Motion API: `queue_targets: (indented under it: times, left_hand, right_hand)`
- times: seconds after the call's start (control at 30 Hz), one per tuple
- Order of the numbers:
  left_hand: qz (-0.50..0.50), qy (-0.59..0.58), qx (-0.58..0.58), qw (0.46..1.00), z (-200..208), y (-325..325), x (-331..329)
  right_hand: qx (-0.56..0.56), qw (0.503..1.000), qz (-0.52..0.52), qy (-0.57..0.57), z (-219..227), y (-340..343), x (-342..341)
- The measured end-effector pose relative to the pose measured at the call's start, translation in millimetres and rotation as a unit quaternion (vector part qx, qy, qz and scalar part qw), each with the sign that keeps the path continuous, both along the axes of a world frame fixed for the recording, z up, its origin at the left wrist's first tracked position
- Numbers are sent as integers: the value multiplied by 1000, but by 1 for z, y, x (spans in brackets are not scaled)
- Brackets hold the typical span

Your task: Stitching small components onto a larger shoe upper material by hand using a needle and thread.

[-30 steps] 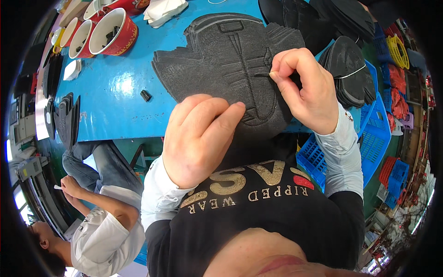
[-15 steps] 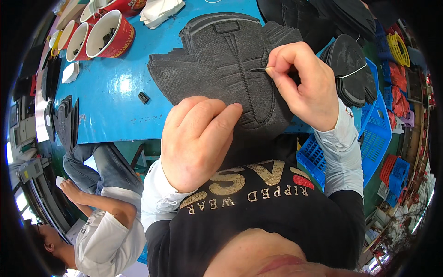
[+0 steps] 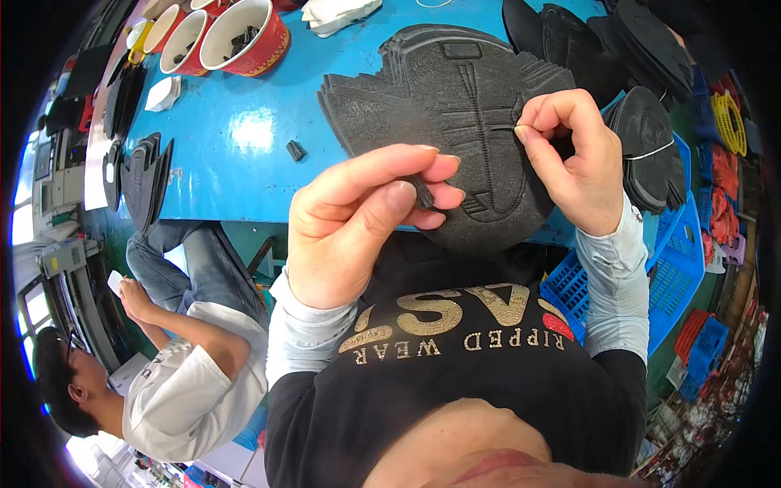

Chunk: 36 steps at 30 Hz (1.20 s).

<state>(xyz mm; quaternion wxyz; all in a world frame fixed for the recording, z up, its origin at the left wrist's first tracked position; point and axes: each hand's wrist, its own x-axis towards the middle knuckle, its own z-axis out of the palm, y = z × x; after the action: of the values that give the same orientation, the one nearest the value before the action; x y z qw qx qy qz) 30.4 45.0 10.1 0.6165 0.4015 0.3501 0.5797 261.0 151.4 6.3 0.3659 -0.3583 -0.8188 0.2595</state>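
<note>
A stack of black moulded shoe-upper pieces (image 3: 423, 106) lies at the near edge of the blue table, its top piece marked with raised ribs and a curved outline. My left hand (image 3: 366, 215), turned partly palm-up, is closed on a small bundle of short black strips (image 3: 421, 193) just above the stack's near left side. At the right side of the top piece, my right hand (image 3: 565, 154) pinches thumb to forefinger. A thin dark strip (image 3: 506, 128) seems to run from those fingertips onto the upper. The right hand's other fingers are curled.
Red-and-white paper tubs (image 3: 246, 41) holding black bits stand at the far left. A small black bundle (image 3: 296, 150) lies on the blue table (image 3: 236, 179). Tied black pieces (image 3: 643, 130) and a blue crate (image 3: 679, 252) are at right. A seated person (image 3: 191, 366) is at left.
My left hand has lifted and rolled over, bringing the bundle of black strips into sight. My right hand keeps its pinch at the upper's right side. The whole view has shifted somewhat.
</note>
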Motion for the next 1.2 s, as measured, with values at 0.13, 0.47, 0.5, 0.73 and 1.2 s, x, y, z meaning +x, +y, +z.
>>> queue_targets:
  times: [0.13,0.47,0.5,0.73,1.2]
  left_hand:
    - [6,-7,-10,1000,-1,-1,0]
    - [36,-11,-31,999,0,-6,1]
    - [27,4,-19,999,-1,-7,0]
    - [-7,-38,37,999,-13,-16,12]
    - [108,375,291,874,-7,-16,5]
  right_hand:
    - [-23,1000,-6,0,1,-2,0]
    - [-34,999,-11,9,-1,1,-6]
    - [-43,999,-23,11,-2,-1,-6]
    - [-65,997,-6,30,-3,-6,2]
    - [-40,996,-32,67,-3,0,5]
